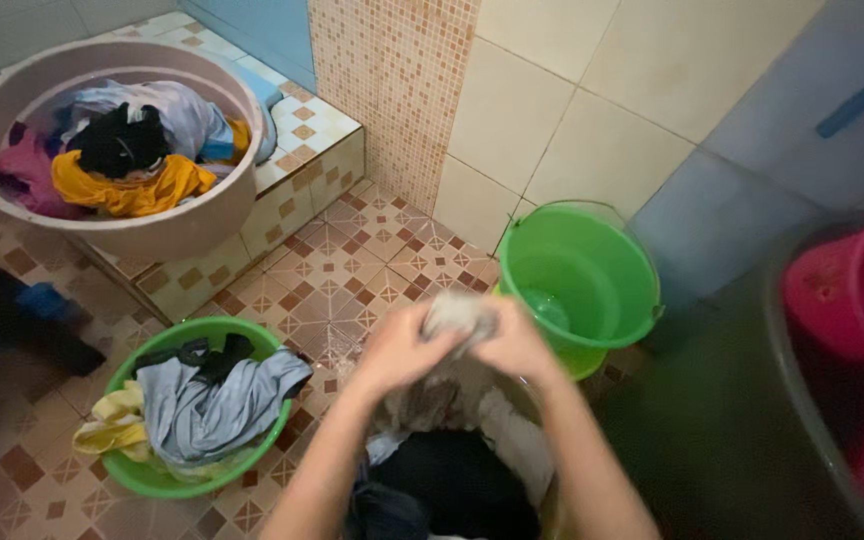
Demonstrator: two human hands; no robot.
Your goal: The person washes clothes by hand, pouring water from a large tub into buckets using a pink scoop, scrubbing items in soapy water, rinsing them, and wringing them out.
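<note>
1. A dark tub (472,500) of wet clothes is seen nearest, at the bottom edge, between the forearms.
2. A pale wet cloth (458,315) is gripped above it, bunched into a wad between both hands. Left hand (399,348) and right hand (518,345) are closed on it from opposite sides, knuckles nearly touching. The rest of the cloth trails straight down into the tub, so the long axis is vertical.
3. Green basin (142,475) of laundry is set to the left, near; green bucket (632,300) just right of the right hand, mostly empty.
4. Bare tiled floor (342,270) is left open ahead.
5. Large pink basin (202,215) sits farthest, on a raised ledge.
</note>
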